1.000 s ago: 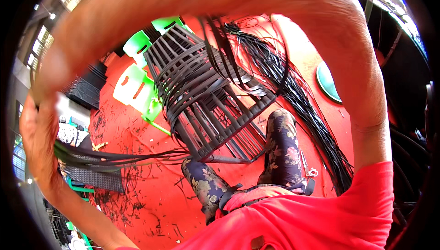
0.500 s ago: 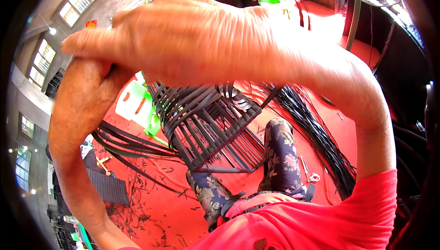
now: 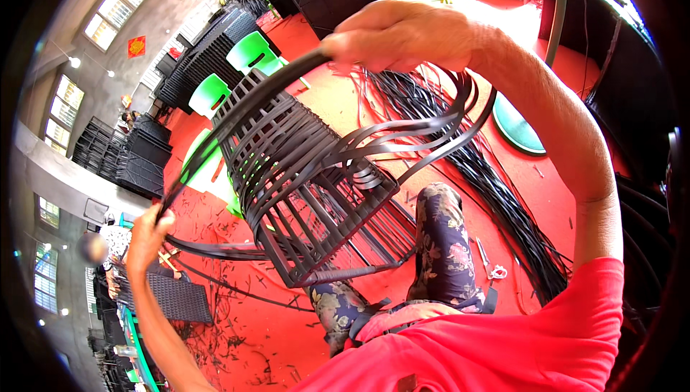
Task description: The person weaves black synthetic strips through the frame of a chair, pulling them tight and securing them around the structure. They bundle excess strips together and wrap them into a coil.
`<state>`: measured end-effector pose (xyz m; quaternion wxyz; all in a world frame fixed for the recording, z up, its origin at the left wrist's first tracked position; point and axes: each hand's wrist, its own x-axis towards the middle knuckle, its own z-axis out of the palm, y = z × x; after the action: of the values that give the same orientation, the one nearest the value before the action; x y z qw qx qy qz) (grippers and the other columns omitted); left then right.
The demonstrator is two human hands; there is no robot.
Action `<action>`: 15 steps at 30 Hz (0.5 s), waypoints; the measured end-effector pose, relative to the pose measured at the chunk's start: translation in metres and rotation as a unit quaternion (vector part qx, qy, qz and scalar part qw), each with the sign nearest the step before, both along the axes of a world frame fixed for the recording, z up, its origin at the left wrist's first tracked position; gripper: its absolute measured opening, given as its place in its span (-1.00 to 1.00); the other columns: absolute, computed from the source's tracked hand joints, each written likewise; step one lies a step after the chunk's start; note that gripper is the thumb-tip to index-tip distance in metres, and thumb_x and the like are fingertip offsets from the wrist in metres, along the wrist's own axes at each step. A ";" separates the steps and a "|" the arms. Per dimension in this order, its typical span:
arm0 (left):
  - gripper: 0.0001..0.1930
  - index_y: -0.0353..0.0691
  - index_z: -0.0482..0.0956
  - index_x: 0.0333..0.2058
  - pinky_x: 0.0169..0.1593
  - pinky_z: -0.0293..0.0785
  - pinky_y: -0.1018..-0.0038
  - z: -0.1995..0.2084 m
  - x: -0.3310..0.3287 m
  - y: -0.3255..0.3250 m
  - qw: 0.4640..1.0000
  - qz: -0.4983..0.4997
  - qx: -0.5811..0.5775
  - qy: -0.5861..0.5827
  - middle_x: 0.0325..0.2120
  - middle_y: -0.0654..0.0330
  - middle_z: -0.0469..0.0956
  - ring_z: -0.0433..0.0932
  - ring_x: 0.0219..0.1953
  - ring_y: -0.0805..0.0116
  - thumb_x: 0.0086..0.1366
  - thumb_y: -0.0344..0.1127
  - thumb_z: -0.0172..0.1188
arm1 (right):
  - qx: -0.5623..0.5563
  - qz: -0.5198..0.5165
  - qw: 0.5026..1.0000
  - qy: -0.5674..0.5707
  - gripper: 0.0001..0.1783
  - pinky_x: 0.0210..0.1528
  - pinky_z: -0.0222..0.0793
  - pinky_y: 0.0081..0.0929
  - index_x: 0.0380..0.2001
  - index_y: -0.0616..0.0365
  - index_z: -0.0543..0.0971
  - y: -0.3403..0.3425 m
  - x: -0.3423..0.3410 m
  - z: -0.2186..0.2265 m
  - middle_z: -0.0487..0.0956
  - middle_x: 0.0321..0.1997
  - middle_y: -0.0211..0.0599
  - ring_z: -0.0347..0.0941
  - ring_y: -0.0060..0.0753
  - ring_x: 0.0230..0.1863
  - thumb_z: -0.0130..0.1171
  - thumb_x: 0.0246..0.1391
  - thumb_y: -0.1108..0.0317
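Black flat plastic strips [image 3: 248, 108] are stretched in a bundle between my two hands, arching over a black chair-like frame [image 3: 316, 244]. My right hand [image 3: 406, 36], raised at the top, is closed around the bundle's far end. Low at the left, my left hand [image 3: 147, 237] grips its other end. The frame stands tilted in front of my knees, with strips woven across its slats. Several loose strips [image 3: 424, 129] loop out from its right side, and others trail from its left toward my left hand.
A long pile of black strips [image 3: 481, 183] lies on the red floor at the right, with scissors [image 3: 489, 262] near my knee. Cut scraps [image 3: 244, 334] litter the floor. Beyond are green chairs [image 3: 251, 50], stacked black woven pieces [image 3: 208, 50] and a woven panel [image 3: 172, 297].
My hands were together at the upper left and have moved apart. My right hand went right, my left hand down, and the strips now show stretched between them.
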<state>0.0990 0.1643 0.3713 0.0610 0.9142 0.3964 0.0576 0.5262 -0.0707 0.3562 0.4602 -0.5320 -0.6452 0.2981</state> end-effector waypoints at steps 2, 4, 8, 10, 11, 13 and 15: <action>-0.82 -0.35 0.41 -0.35 -0.37 0.33 0.38 0.028 0.015 0.033 0.975 0.097 0.191 0.060 -0.59 0.09 0.38 0.35 -0.52 0.29 0.17 -0.33 0.05 | -0.005 -0.033 0.987 0.159 -0.76 -0.71 -0.17 -0.76 -0.42 0.09 0.51 0.001 0.034 -0.022 0.10 -0.70 -0.68 -0.05 -0.83 -0.69 0.04 0.11 0.15; -0.65 -0.31 0.40 -0.15 -0.13 0.34 0.34 0.078 0.061 0.042 0.941 0.021 0.332 -0.055 -0.31 -0.01 0.44 0.42 -0.27 0.10 0.11 -0.27 0.18 | 0.033 -0.048 0.938 0.341 -0.86 -0.72 -0.18 -0.77 -0.46 0.02 0.43 0.002 0.078 -0.047 0.10 -0.71 -0.72 -0.05 -0.86 -0.71 0.07 0.10 0.24; -0.37 -0.16 0.28 0.09 0.09 0.23 0.37 0.111 0.163 -0.028 0.855 -0.164 0.470 -0.148 0.00 0.06 0.35 0.34 0.03 0.16 0.00 -0.29 0.27 | 0.224 -0.096 0.722 0.647 -0.86 -0.69 -0.06 -0.74 -0.52 -0.03 0.34 -0.026 0.174 -0.118 0.14 -0.75 -0.69 -0.07 -0.78 -0.80 0.03 0.11 0.34; -0.55 -0.20 0.43 -0.09 -0.11 0.35 0.44 0.064 0.185 -0.080 0.837 -0.264 0.454 -0.154 -0.14 0.13 0.42 0.44 -0.18 0.30 -0.03 -0.38 0.25 | 0.242 -0.148 0.676 0.680 -0.81 -0.69 -0.05 -0.70 -0.56 -0.03 0.30 -0.046 0.199 -0.170 0.13 -0.76 -0.68 -0.12 -0.75 -0.82 0.00 0.13 0.33; -0.68 -0.21 0.50 -0.24 -0.14 0.35 0.39 0.031 0.189 -0.103 0.877 -0.256 0.356 -0.194 -0.26 0.18 0.46 0.44 -0.24 0.36 -0.05 -0.44 0.24 | 0.232 -0.193 0.660 0.688 -0.80 -0.68 -0.04 -0.69 -0.56 -0.02 0.29 -0.054 0.203 -0.198 0.13 -0.76 -0.67 -0.13 -0.74 -0.83 -0.02 0.14 0.33; -0.84 -0.25 0.56 -0.47 -0.18 0.34 0.45 -0.019 0.191 -0.133 0.876 -0.373 0.273 -0.140 -0.45 0.25 0.49 0.45 -0.30 0.30 -0.11 -0.46 0.32 | 0.205 -0.254 0.626 0.708 -0.77 -0.70 -0.11 -0.73 -0.56 0.02 0.29 -0.066 0.203 -0.244 0.03 -0.77 -0.67 -0.14 -0.76 -0.81 -0.12 0.21 0.32; -0.82 -0.22 0.60 -0.43 -0.23 0.33 0.45 -0.049 0.195 -0.142 0.907 -0.383 0.121 -0.124 -0.44 0.25 0.50 0.45 -0.36 0.34 -0.11 -0.45 0.31 | 0.183 -0.280 0.567 0.753 -0.78 -0.74 -0.15 -0.74 -0.55 0.03 0.29 -0.067 0.197 -0.276 0.05 -0.77 -0.67 -0.14 -0.78 -0.82 -0.13 0.21 0.31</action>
<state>0.2942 0.0226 0.3228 0.0162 0.9816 -0.0048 0.1904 0.7230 -0.1374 0.0798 0.9274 -0.1735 0.0751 0.3227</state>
